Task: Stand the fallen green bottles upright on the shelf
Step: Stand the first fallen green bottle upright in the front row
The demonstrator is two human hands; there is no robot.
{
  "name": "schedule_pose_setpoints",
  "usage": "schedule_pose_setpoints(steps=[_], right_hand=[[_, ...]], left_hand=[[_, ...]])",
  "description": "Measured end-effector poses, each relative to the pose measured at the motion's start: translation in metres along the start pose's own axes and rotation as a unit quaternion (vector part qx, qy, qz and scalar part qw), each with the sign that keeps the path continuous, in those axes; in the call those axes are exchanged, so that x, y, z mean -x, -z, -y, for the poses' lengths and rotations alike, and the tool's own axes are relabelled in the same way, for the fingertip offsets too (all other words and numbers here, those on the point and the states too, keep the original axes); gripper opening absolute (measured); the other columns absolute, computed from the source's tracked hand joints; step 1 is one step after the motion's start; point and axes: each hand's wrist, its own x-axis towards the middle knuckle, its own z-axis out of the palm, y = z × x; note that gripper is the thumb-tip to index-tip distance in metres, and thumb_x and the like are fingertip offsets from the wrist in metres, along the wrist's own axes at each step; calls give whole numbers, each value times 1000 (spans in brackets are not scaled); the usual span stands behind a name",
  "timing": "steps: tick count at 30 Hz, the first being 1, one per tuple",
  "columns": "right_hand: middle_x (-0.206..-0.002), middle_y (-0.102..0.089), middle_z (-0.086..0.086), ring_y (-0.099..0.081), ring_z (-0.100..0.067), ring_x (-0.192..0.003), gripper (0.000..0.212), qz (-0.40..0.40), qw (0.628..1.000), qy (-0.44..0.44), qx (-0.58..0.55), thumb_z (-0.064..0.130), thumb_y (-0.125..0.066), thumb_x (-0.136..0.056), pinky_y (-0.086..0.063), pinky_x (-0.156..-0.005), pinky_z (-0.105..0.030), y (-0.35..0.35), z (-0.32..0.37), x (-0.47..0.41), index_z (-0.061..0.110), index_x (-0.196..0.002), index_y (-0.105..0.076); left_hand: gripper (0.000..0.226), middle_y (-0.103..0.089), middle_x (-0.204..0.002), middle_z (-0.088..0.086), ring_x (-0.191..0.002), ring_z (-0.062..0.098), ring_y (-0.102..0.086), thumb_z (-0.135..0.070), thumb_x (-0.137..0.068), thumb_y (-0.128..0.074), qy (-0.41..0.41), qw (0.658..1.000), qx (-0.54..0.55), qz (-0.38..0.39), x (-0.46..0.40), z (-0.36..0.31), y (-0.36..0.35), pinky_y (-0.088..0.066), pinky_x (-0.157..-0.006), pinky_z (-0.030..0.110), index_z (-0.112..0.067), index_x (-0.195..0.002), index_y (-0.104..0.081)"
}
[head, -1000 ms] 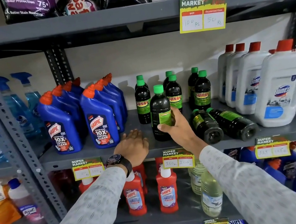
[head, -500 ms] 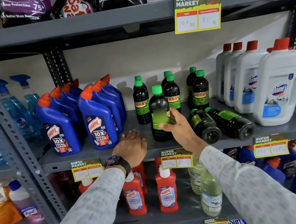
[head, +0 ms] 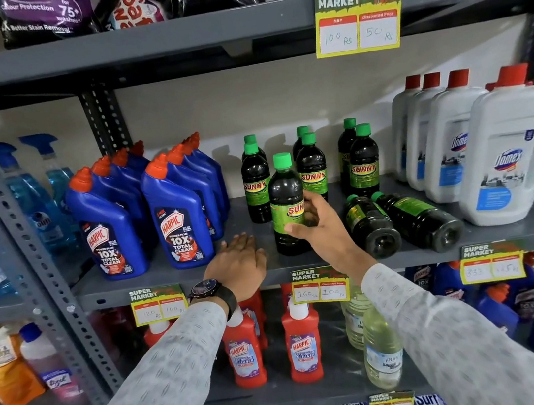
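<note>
A dark green-capped bottle (head: 285,199) stands upright near the front of the grey middle shelf (head: 173,278). My right hand (head: 319,225) wraps around its lower right side, thumb on the green label. Two more green bottles lie on their sides to the right, one (head: 371,226) beside my wrist and another (head: 420,219) further right, bases toward me. Several upright green bottles (head: 311,164) stand in rows behind. My left hand (head: 238,263) rests flat on the shelf's front, just left of the held bottle, holding nothing.
Blue Harpic bottles (head: 177,215) crowd the shelf to the left. White Domex jugs (head: 507,149) stand to the right of the fallen bottles. Price tags (head: 319,286) hang from the shelf lip. Red bottles (head: 302,342) fill the shelf below.
My right hand has turned the held bottle so more of its green label faces me. The bottle stays upright in the same spot. My left hand has not moved.
</note>
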Motion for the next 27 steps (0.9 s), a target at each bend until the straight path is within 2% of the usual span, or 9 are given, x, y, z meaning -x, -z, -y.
schedule_pose_setpoints(steps=[2,5,8,10,13,16,20,27], right_hand=[[-125,-70,0,-67,-17,-116,79,-27,999,9,22,14,-93,-75,-56,-103,-44,-2,-1,0,21,-141,-50],[-123,-68,2,-66,-16,-115,83,-42,998,19,38,24,-97,-68,-56,-101,-42,-3,-3,0,27,-137,-49],[-131,-67,4,-64,-12,-122,82,-5,1000,18,23,17,-91,-77,-52,-108,-41,-1,-4,0,28,-145,-46],[-136,-67,3,-63,-11,-126,81,16,999,13,26,7,-84,-83,-49,-112,-43,0,-5,-2,22,-152,-44],[-131,-69,3,-64,-12,-122,80,4,999,10,49,11,-88,-81,-50,-110,-43,-2,-5,-2,18,-149,-46],[-119,-68,7,-65,-8,-112,82,-39,996,25,76,21,-96,-70,-54,-99,-32,-6,-3,0,23,-137,-49],[-113,-67,9,-64,0,-101,83,-72,992,49,95,26,-101,-62,-51,-80,-11,-13,0,1,27,-126,-47],[-114,-65,13,-63,6,-99,84,-88,988,54,116,30,-101,-62,-52,-80,-10,-15,0,5,27,-126,-46]], left_hand=[[63,-25,-167,12,-155,23,-22,-41,-104,-19,-2,1000,-10,-2,0,0,0,-14,-126,42,-8,-158,-27],[63,-25,-166,12,-155,23,-23,-40,-104,-20,-2,1000,-14,-5,1,0,0,-15,-126,43,-7,-157,-27],[63,-25,-167,12,-155,23,-22,-40,-104,-20,-1,1000,-7,-2,2,-1,1,-14,-126,42,-8,-158,-27],[63,-24,-167,12,-155,23,-21,-40,-104,-20,1,1000,-3,-2,2,-2,2,-14,-126,42,-8,-158,-27],[63,-24,-167,12,-155,23,-20,-40,-104,-20,-2,1000,-3,1,3,-3,4,-13,-127,42,-8,-158,-26],[63,-23,-167,13,-155,23,-20,-39,-105,-20,-2,1000,-8,2,4,-3,5,-13,-127,42,-7,-158,-26],[62,-23,-167,13,-155,23,-20,-39,-105,-20,-3,1000,-17,4,5,-5,6,-13,-127,42,-6,-158,-26],[63,-24,-167,13,-155,24,-20,-40,-105,-20,-4,1000,-23,4,6,-4,6,-14,-127,42,-6,-158,-26]])
